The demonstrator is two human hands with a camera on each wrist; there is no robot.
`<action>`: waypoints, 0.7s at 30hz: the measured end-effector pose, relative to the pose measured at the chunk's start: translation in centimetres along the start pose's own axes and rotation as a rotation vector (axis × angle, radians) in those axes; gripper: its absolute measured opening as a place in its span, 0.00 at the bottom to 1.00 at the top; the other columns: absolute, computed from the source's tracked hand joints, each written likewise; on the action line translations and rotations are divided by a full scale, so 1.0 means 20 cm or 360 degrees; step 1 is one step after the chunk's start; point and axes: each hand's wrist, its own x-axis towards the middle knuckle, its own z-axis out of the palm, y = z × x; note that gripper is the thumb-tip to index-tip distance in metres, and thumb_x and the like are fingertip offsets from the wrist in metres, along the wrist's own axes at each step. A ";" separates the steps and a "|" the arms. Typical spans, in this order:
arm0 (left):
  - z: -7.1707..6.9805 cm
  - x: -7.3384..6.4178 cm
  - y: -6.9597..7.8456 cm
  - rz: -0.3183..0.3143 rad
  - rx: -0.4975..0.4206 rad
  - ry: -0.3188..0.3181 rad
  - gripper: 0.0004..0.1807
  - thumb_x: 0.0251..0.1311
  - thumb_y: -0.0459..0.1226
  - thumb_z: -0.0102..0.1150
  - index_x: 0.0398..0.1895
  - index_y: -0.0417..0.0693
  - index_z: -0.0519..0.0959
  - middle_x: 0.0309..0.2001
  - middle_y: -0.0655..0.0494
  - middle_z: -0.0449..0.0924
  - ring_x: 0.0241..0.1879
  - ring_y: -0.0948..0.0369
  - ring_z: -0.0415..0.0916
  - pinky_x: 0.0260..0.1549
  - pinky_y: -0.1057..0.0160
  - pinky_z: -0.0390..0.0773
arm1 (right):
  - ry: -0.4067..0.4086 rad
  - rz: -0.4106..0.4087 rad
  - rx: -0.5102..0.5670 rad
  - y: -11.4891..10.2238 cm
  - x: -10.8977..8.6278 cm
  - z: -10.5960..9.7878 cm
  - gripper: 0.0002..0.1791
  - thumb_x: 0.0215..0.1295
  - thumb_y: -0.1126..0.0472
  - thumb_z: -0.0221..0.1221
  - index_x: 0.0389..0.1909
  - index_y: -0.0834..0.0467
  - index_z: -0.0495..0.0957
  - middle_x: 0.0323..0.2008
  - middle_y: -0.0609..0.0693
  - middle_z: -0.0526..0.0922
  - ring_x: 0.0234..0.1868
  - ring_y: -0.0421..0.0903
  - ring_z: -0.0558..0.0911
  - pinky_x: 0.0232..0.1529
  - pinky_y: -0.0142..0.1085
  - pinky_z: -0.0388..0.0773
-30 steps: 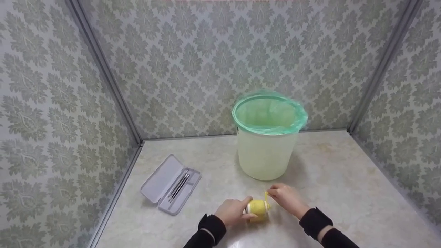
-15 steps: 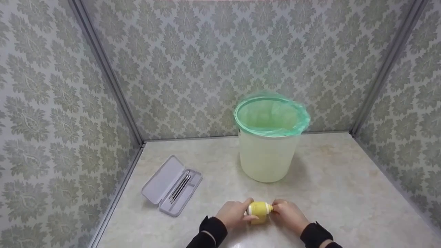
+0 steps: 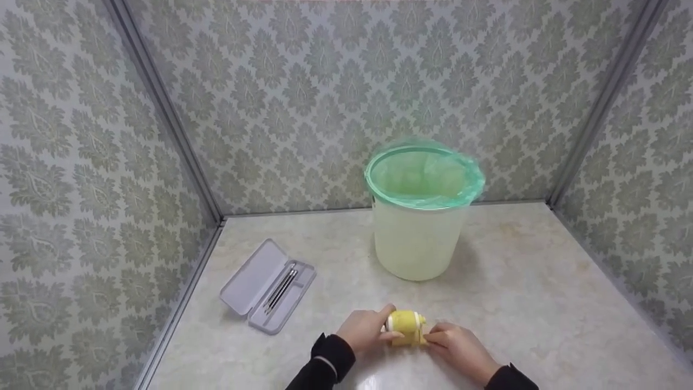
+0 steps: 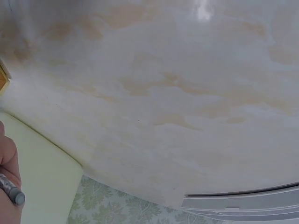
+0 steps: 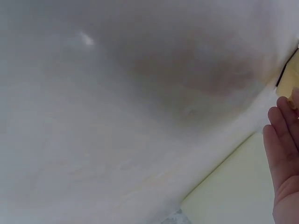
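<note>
In the head view my left hand (image 3: 365, 330) grips a yellow-and-white hand-crank pencil sharpener (image 3: 403, 322) lying sideways above the table, thumb and fingers around its left end. The left wrist view shows the grey end of a pencil (image 4: 17, 196) in the left hand (image 4: 7, 163); its other end is hidden. My right hand (image 3: 460, 346) pinches the yellow crank (image 3: 423, 330) on the sharpener's right side, the crank pointing toward me. In the right wrist view the right hand (image 5: 286, 144) is partly cut off, next to a yellow part of the sharpener (image 5: 287, 79).
Left of the hands lies an open grey pencil case (image 3: 254, 276), with several pencils (image 3: 281, 290) in its tray. A pale bin (image 3: 417, 238) with a green liner (image 3: 471, 187) stands behind the sharpener. Patterned walls (image 3: 335, 108) enclose the table (image 3: 520, 271) at back and sides.
My right hand has swung the crank from pointing up and away, past the right end, to pointing down toward me. The left hand keeps its grip on the sharpener in nearly the same place.
</note>
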 end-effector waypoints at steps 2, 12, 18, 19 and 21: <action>0.00 0.00 0.00 -0.0008 -0.0007 -0.0016 0.30 0.62 0.66 0.55 0.57 0.59 0.70 0.20 0.61 0.77 0.17 0.65 0.69 0.22 0.70 0.70 | -0.0015 -0.0008 0.0027 -0.01 -0.01 -0.02 0.07 0.63 0.62 0.68 0.41 0.53 0.90 0.33 0.44 0.86 0.35 0.38 0.83 0.36 0.33 0.81; 0.00 0.01 0.00 0.0016 0.0016 -0.0001 0.30 0.62 0.66 0.56 0.56 0.58 0.71 0.21 0.61 0.79 0.18 0.65 0.71 0.22 0.69 0.71 | 0.0218 -0.0175 -0.0038 -0.06 -0.01 -0.15 0.07 0.58 0.65 0.72 0.37 0.52 0.90 0.32 0.43 0.86 0.33 0.39 0.84 0.33 0.31 0.81; 0.00 0.01 -0.01 0.0041 0.0040 0.0025 0.29 0.64 0.64 0.56 0.58 0.57 0.71 0.23 0.62 0.81 0.18 0.66 0.72 0.22 0.69 0.71 | 0.0342 -0.0206 -0.0122 -0.06 0.06 -0.21 0.10 0.55 0.66 0.73 0.38 0.52 0.90 0.32 0.42 0.86 0.32 0.39 0.84 0.32 0.30 0.81; 0.01 0.01 -0.01 0.0043 0.0033 0.0024 0.29 0.64 0.64 0.56 0.58 0.57 0.71 0.23 0.61 0.81 0.18 0.66 0.72 0.22 0.69 0.71 | 0.0347 -0.0204 -0.0129 -0.05 0.07 -0.21 0.10 0.55 0.66 0.73 0.38 0.53 0.90 0.32 0.42 0.86 0.31 0.39 0.84 0.32 0.30 0.81; 0.01 0.01 -0.02 0.0038 0.0017 0.0011 0.29 0.64 0.64 0.56 0.58 0.57 0.71 0.23 0.61 0.81 0.19 0.66 0.72 0.22 0.70 0.71 | 0.0357 -0.0202 -0.0147 -0.05 0.09 -0.22 0.10 0.54 0.66 0.74 0.38 0.53 0.90 0.32 0.42 0.86 0.31 0.39 0.85 0.32 0.31 0.82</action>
